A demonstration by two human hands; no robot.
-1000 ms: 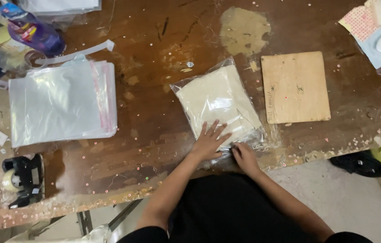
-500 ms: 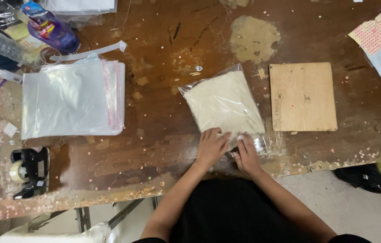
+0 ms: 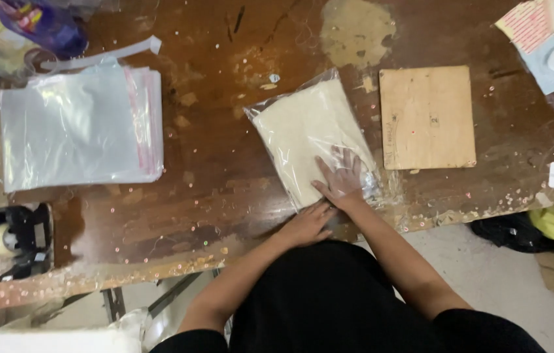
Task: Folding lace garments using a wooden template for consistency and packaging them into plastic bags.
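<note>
The clear plastic bag with the cream-coloured folded cloth inside lies tilted on the counter, its open end toward me at the near edge. I judge I am at the closing step: the cloth is already in, and the mouth of the bag is being pressed flat. My right hand looks to be tucked just inside the mouth under the film, fingers spread and flat on the cloth, gripping nothing. My left hand lies open just below it, fingers stretched toward the bag's lower corner at the counter's edge, touching rather than holding. The next move, as I see it, calls for smoothing out the air and folding the flap square without creasing the cloth.

Just beside the bag on the right sits a square wooden board. Well apart on the left lies a stack of empty clear bags, with a black tape dispenser near the corner.
</note>
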